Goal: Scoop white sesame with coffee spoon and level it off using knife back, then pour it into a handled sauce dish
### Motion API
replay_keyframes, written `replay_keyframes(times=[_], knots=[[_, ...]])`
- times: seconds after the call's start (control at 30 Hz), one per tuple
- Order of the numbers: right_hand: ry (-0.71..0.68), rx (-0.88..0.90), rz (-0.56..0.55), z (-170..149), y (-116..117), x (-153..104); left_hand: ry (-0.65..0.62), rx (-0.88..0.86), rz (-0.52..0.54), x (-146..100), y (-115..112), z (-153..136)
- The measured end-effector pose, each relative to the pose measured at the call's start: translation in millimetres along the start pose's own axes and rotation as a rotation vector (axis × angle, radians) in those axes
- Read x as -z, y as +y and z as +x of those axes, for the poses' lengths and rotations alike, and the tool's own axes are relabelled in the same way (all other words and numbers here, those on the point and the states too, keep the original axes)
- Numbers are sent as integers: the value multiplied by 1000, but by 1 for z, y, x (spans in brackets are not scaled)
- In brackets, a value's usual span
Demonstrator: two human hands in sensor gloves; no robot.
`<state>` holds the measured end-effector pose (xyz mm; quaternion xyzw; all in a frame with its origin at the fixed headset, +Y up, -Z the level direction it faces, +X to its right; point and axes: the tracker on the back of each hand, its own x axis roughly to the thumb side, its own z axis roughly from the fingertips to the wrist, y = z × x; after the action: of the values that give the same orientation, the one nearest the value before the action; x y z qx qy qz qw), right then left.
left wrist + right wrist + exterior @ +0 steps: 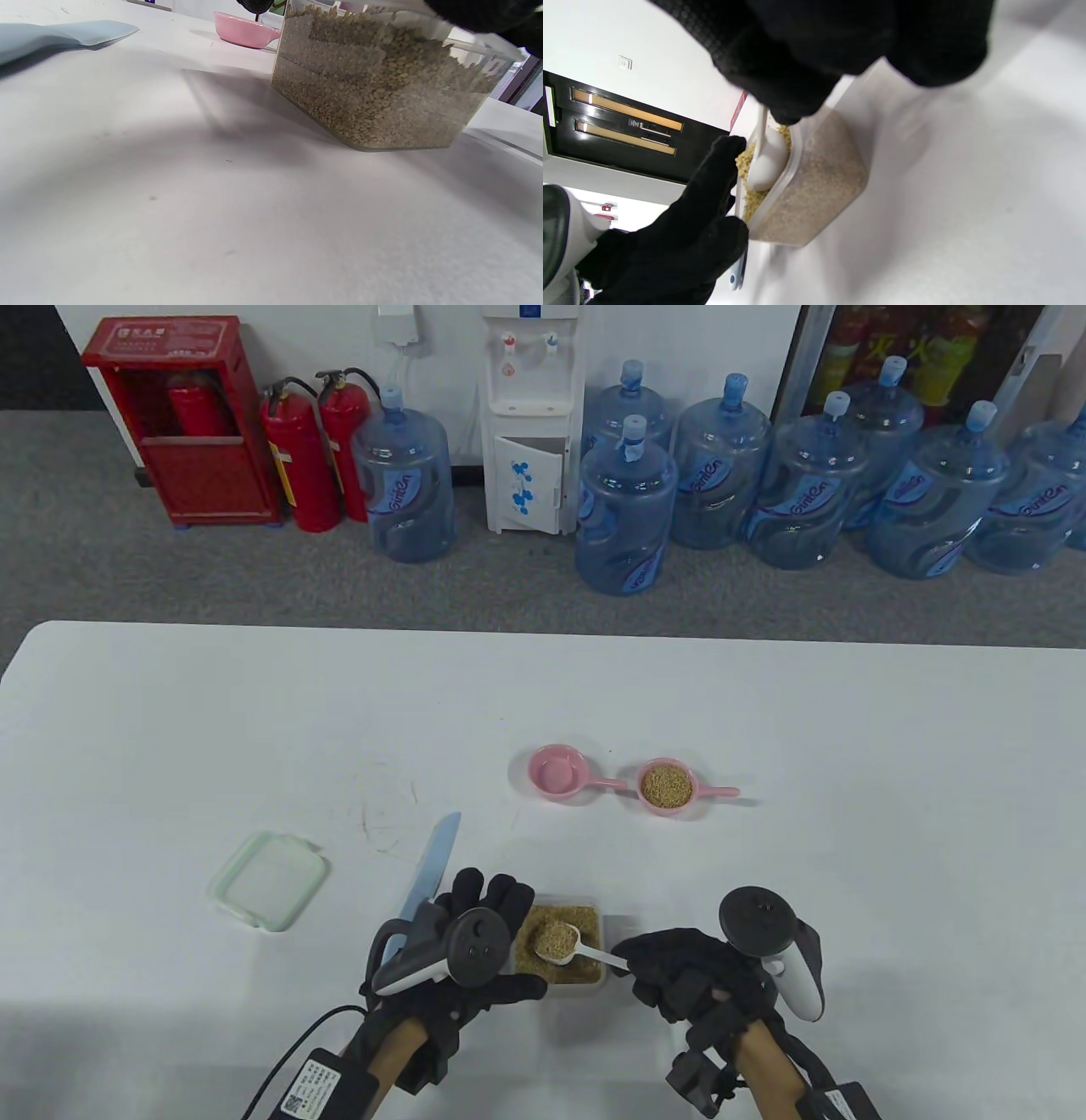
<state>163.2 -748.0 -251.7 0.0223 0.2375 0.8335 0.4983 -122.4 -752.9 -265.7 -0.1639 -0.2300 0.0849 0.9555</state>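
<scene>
Table view: right hand pinches the coffee spoon, heaped with sesame, above the clear container. Left hand, at the container's 9 o'clock, lies fingers straight against it, covering the knife handle. Two pink sauce dishes sit at 12 o'clock.

Left wrist view: only fingertips at the container rim.

Right wrist view: spoon handle disappears under gloved fingers.

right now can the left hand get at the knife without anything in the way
Probably yes. The knife lies on the table beside the left hand, which rests against the sesame container holding nothing. Nothing lies between them.
</scene>
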Motion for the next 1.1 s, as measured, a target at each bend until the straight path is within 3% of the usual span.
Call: replay_keyframes(times=[0.3,0.53,0.63,0.77,0.83,0.97,1.1], knots=[[-15,-2,-2,0,-1,0,-13,-20,7,-1,0,-2],[-29,1,-9,-1,-3,-1,38,-126,111,-13,23,-26],[-35,0,-11,-1,-3,-1,143,-126,159,-22,33,-46],[-41,-4,-19,-1,-5,-2,381,9,188,-29,39,-74],[-44,-5,-20,-1,-6,-2,494,33,160,-28,36,-86],[-45,-8,-27,-2,-8,-3,590,15,46,-21,26,-93],[-46,-12,-27,-2,-8,-4,641,219,-22,-11,19,-83]])
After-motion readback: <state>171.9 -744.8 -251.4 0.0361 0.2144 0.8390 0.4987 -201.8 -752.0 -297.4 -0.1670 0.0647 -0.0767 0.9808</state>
